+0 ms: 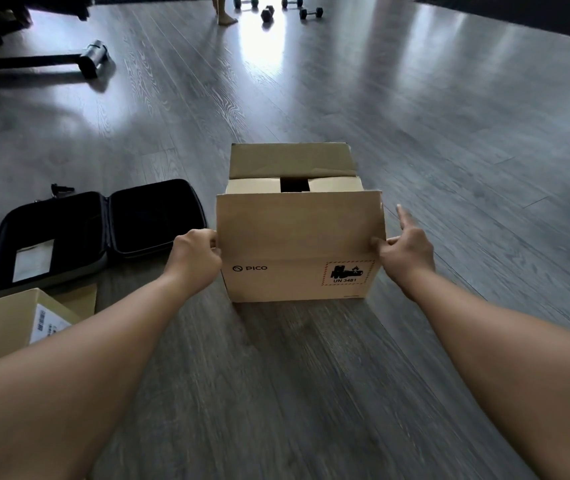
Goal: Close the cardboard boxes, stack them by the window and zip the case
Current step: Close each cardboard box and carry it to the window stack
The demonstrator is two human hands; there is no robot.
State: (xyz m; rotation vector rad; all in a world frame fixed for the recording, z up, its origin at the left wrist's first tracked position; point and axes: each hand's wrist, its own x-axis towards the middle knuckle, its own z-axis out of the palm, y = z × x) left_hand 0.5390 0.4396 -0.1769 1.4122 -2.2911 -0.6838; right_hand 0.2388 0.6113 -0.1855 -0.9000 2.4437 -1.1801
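A brown cardboard box (297,278) printed "PICO" stands on the floor in front of me. Its two side flaps are folded in, its far flap stands up, and its near flap (299,226) is raised upright. My left hand (197,256) pinches the near flap's left edge. My right hand (406,249) pinches its right edge, index finger pointing away. A black case (96,230) lies unzipped and spread flat to the left of the box. A second cardboard box (3,323) with a white label lies at the lower left, partly behind my left forearm.
The grey wood floor (450,133) stretches ahead. Several dumbbells (276,8) and a person's bare foot (226,19) are at the far top. A black metal stand with a grey cylinder end (93,58) lies at the top left. A dark mat edge (536,12) is at the top right.
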